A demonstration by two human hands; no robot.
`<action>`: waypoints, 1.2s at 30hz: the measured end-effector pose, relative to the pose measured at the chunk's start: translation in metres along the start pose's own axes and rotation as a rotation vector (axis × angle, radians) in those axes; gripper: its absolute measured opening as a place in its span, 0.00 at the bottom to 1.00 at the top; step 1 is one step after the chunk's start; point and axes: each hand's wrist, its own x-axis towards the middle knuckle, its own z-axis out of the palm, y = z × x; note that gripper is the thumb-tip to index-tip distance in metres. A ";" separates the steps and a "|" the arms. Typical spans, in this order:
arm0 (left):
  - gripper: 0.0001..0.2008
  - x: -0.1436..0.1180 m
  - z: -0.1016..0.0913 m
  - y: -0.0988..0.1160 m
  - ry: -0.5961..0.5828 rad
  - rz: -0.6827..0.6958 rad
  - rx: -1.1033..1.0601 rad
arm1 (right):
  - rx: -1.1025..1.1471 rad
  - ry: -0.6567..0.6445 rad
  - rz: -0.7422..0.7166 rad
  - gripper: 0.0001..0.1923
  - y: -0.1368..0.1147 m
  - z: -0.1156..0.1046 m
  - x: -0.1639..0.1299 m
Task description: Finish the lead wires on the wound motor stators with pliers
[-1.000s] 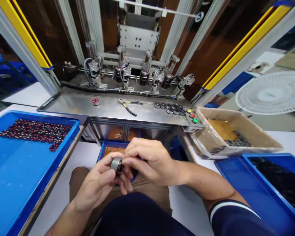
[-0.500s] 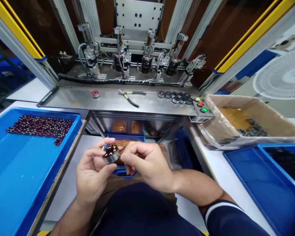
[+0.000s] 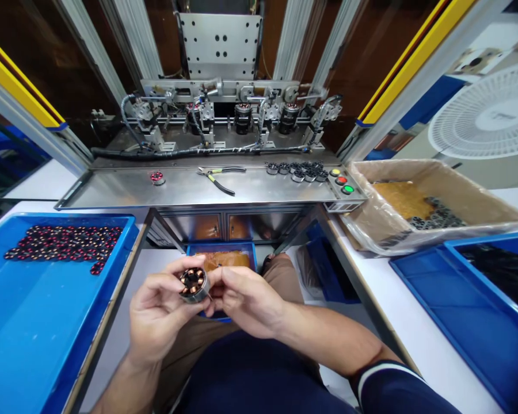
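Observation:
A wound motor stator (image 3: 194, 285), a steel-coloured ring with copper coils inside, is tilted with its open face up towards me. My left hand (image 3: 164, 302) grips it by the rim, fingers at the far and left side and thumb along the near side. The fingers of my right hand (image 3: 242, 296) are closed at its right edge, close to a thin wire end; what lies between those fingertips is hidden. On the steel ledge (image 3: 129, 192) a red-and-silver stator (image 3: 157, 177) stands alone, left of side cutters (image 3: 219, 177) with yellow-and-black handles.
Several dark stators (image 3: 300, 171) cluster beside a button box (image 3: 344, 187). Behind is a machine with black cylindrical fixtures (image 3: 242, 119). A blue tray (image 3: 38, 322) with many wound stators is at left; a lined carton (image 3: 479, 207) and blue bins (image 3: 431, 287) are at right.
The stator has turned in my left hand so its face shows more. My right hand has lowered slightly and moved left against its edge. The camera view has shifted.

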 end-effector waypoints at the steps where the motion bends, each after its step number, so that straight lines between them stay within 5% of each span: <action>1: 0.18 0.000 0.000 0.000 -0.020 0.024 0.031 | 0.016 -0.015 0.018 0.22 0.001 0.000 0.001; 6: 0.24 -0.001 0.000 0.001 -0.063 0.036 0.116 | 0.001 0.005 -0.007 0.19 0.004 -0.001 0.003; 10: 0.36 -0.003 -0.002 0.002 0.077 -0.121 0.202 | -0.620 0.068 -0.614 0.11 -0.005 -0.008 0.002; 12: 0.28 -0.006 0.000 0.003 0.047 -0.245 0.224 | -1.015 0.054 -0.936 0.05 -0.012 -0.012 0.001; 15: 0.20 -0.011 0.005 0.005 0.006 -0.338 0.178 | -1.330 -0.009 -1.143 0.06 -0.017 -0.016 -0.003; 19: 0.20 -0.013 0.008 0.006 0.036 -0.258 0.420 | -1.256 -0.022 -1.059 0.11 -0.021 -0.020 -0.007; 24: 0.26 -0.006 0.010 0.010 0.012 0.297 0.974 | -1.150 0.002 -1.056 0.24 -0.031 -0.014 -0.008; 27: 0.26 -0.004 0.013 0.014 -0.053 0.445 1.073 | -1.256 0.001 -0.988 0.22 -0.032 -0.004 -0.006; 31: 0.24 -0.006 0.009 0.019 -0.091 0.485 1.111 | -1.390 -0.020 -0.875 0.08 -0.035 0.008 -0.005; 36: 0.26 -0.016 -0.001 0.018 -0.113 0.247 0.894 | -1.255 -0.189 -0.477 0.13 -0.063 0.016 -0.006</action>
